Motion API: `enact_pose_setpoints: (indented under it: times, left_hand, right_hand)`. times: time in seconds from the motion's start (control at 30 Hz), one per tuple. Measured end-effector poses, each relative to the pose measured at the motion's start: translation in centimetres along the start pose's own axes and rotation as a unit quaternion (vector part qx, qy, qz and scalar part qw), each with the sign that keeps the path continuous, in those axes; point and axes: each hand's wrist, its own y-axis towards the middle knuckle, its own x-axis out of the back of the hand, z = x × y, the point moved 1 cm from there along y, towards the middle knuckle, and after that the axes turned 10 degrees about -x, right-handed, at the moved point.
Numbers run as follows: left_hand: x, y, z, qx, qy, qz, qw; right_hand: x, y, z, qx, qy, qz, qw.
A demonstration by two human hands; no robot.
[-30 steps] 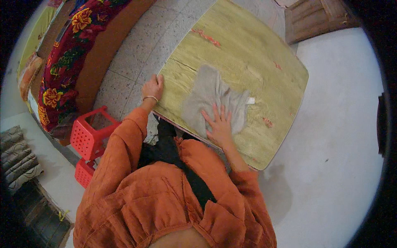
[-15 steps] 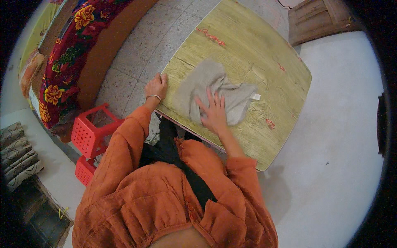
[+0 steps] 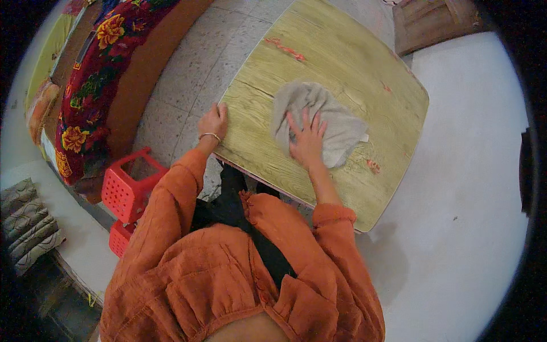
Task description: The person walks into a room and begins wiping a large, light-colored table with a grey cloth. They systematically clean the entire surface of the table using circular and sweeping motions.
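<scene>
Right hand (image 3: 306,143) flat, fingers spread, pressing the grey cloth (image 3: 319,121) mid-table w/ left hand (image 3: 213,120) gripping the table's (image 3: 319,57) left edge — best to keep palm pressure even, overlap strokes toward the edges.

The right hand (image 3: 306,143) lies flat, palm down with fingers spread, its forearm bare below a pushed-up orange sleeve, while the left hand (image 3: 213,121), a thin bangle at its wrist, seems curled downward on an outstretched, sleeved arm.
</scene>
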Motion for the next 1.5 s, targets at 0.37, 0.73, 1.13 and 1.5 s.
enact_pose_setpoints:
  times: [0.37,0.73,1.13,1.5]
  left_hand:
    - [0.7,-0.2,-0.5,0.010,0.002,0.000,1.000]
    - [0.3,-0.3,0.3,0.010,-0.007,-0.015,1.000]
    - [0.8,-0.5,-0.8,0.013,-0.006,-0.002,1.000]
    - [0.0,-0.2,-0.2,-0.002,-0.019,-0.030,0.999]
  right_hand:
    - [-1.1,-7.0,-11.9,-0.242,-0.056,-0.030,0.968]
    - [1.8,-9.1,0.2,0.146,-0.001,0.123,0.982]
    - [0.0,3.7,-5.1,-0.121,-0.037,-0.046,0.991]
    - [0.5,-15.6,-9.4,-0.174,-0.060,0.128,0.975]
